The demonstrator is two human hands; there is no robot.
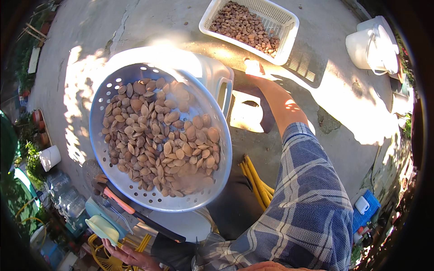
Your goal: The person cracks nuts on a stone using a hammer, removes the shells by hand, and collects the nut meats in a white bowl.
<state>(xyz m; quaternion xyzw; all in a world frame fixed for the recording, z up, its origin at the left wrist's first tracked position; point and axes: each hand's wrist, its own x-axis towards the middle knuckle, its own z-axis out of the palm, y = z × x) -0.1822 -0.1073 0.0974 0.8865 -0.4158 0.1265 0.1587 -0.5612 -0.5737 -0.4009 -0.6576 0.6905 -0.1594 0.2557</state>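
A round metal colander [220,169] full of apricot stones [159,135] fills the middle of the view, tilted, its wall pierced with round holes. My right arm in a plaid sleeve reaches forward past it. In strong glare, my right hand [255,68] is close to the near side of a white plastic basket [286,54], which holds more stones. Its fingers are washed out, so I cannot make out a grip. At the lower left, my left hand [130,255] has its fingertips beside the edge of a pale green bowl [103,227]; whether it grips the bowl is unclear.
A white plastic stool or container [210,67] stands behind the colander. A hand tool with an orange and black handle [118,200] lies near its lower left rim. Yellow legs [256,183] show by my knee. White buckets [368,47] stand at the right, a blue crate [368,208] lower down.
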